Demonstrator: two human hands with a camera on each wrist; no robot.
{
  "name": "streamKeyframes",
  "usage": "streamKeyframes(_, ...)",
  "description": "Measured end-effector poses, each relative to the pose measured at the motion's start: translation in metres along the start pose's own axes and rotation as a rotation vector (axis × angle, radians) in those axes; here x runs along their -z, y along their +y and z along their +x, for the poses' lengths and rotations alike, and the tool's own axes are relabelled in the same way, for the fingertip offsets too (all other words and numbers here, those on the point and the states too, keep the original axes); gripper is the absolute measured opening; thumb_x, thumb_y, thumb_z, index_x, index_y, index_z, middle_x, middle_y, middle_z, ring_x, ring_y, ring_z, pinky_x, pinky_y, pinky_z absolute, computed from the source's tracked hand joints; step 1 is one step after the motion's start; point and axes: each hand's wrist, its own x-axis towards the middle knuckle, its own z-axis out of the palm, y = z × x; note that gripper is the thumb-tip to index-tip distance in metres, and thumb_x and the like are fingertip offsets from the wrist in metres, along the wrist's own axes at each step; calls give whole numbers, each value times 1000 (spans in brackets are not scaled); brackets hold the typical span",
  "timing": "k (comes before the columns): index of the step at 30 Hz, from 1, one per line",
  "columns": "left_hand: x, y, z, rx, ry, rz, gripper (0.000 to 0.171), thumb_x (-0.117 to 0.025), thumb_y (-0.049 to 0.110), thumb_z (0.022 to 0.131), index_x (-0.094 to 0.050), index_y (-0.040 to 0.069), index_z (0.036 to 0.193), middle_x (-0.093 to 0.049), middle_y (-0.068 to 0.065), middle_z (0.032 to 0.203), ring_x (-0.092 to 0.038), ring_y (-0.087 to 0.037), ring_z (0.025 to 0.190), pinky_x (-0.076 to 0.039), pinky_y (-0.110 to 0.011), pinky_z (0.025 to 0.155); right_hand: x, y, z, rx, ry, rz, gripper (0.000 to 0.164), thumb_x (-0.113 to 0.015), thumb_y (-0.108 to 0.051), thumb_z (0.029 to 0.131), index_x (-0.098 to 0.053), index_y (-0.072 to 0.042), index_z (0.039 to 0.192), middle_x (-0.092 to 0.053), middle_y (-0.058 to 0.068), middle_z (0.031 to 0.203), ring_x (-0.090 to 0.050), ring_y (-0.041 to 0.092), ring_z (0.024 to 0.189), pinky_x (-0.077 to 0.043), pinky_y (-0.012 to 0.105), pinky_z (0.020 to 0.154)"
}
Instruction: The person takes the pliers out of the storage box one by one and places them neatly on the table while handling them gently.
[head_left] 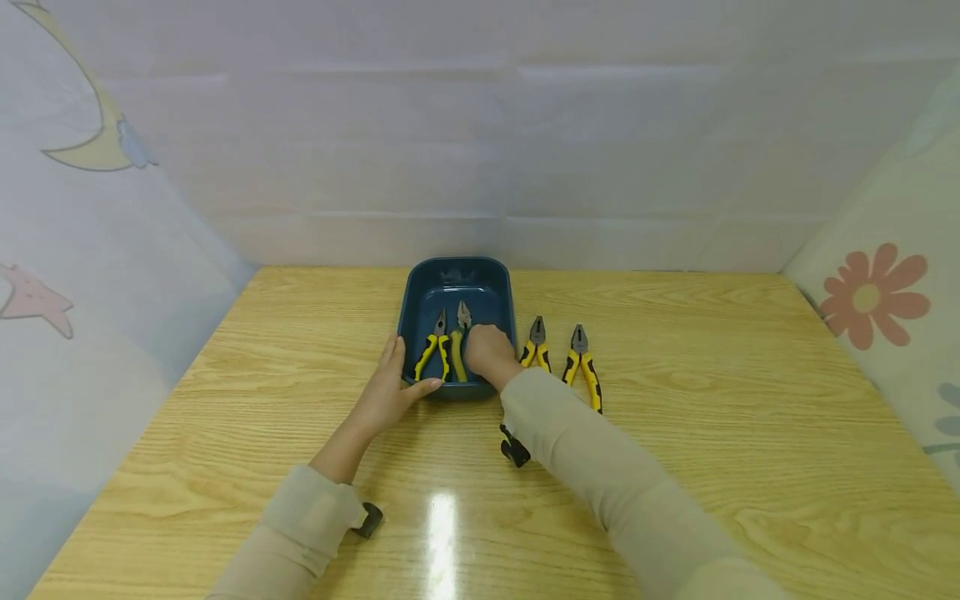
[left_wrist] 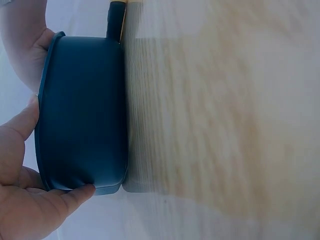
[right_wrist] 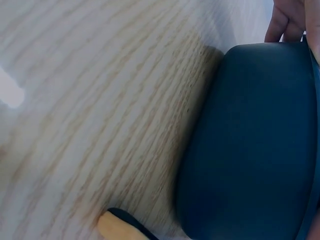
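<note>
A dark blue tray point(head_left: 429, 287) stands on the wooden table. In the head view my left hand point(head_left: 386, 392) holds its front left corner, thumb along the front rim and fingers against the left wall. Inside the tray lie long-nose pliers point(head_left: 422, 360) with yellow and black handles. Beside them are combination pliers point(head_left: 464, 315) with a dull yellow-green handle. My right hand point(head_left: 489, 350) is curled inside the tray and grips these pliers near the handles; its fingertips and the other handle are hidden. The left wrist view shows the fingers point(left_wrist: 75, 196) on the tray's outer wall.
Two more pairs of yellow and black pliers, the nearer one point(head_left: 537, 332) and the farther one point(head_left: 580, 342), lie right of the tray on the table point(head_left: 690, 367). A pale cloth wall point(head_left: 615, 167) rises behind the table's back edge.
</note>
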Motion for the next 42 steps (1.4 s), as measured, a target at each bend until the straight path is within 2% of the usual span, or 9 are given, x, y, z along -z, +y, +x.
streamKeyframes(8,-1,-1,0,-5,-3,-12,91,-57,39,81,2,0,137,12,-12,142,-1,-31,128,-15,-46,99,-1,-3,-1,-24,-109,-118,35,-40,-12,92,-44,-3,126,-49,12,119,-53,26,97,-48,33,69)
streamKeyframes(13,-1,-2,-1,-3,-7,-16,91,-57,40,81,3,1,137,12,-11,142,-1,-30,128,-16,-46,99,-4,-4,-2,-46,-118,-158,40,-44,-12,90,-40,-4,129,-48,11,121,-52,26,99,-48,33,70)
streamKeyframes(20,0,-2,-1,3,-7,-12,91,-56,41,81,4,2,137,13,-10,142,0,-30,128,-15,-46,99,-6,-5,-2,-46,-76,-139,34,-42,-13,91,-48,-4,123,-54,11,114,-54,26,94,-49,33,67)
streamKeyframes(25,1,-2,-1,3,-5,-14,91,-56,40,81,3,1,137,13,-11,142,-1,-30,128,-15,-46,99,-7,-4,-1,-32,-49,-111,30,-43,-13,91,-53,-4,117,-57,12,106,-57,25,85,-48,31,58)
streamKeyframes(28,2,-2,0,5,-7,-13,91,-56,39,81,4,1,137,13,-11,142,-1,-31,128,-15,-46,99,-6,-3,-1,-24,-28,-71,25,-43,-12,91,-60,-4,107,-60,12,96,-58,22,70,-45,27,48)
streamKeyframes(32,1,-3,0,10,-7,-13,90,-57,38,81,4,1,137,13,-11,142,-1,-31,128,-15,-46,99,-4,-2,-1,-19,-4,-14,25,-41,-12,91,-64,-3,94,-62,11,88,-56,19,57,-41,25,43)
streamKeyframes(38,0,-3,1,8,-7,-12,90,-56,40,81,4,1,137,12,-11,142,-2,-31,128,-16,-46,99,-1,-1,-1,-35,6,32,25,-42,-10,90,-60,-1,104,-60,12,99,-58,21,69,-44,27,51)
streamKeyframes(40,0,-3,1,5,-6,-10,91,-56,40,81,3,1,137,12,-11,142,-2,-31,128,-16,-46,99,-1,0,-1,-37,12,43,24,-44,-10,89,-60,-1,103,-60,12,96,-58,21,67,-44,26,49)
streamKeyframes(42,0,-3,1,4,-7,-7,91,-56,41,81,3,1,137,12,-11,142,-1,-30,128,-16,-46,99,0,0,-1,-37,15,60,20,-46,-9,87,-62,-1,95,-61,12,86,-56,20,60,-42,25,45)
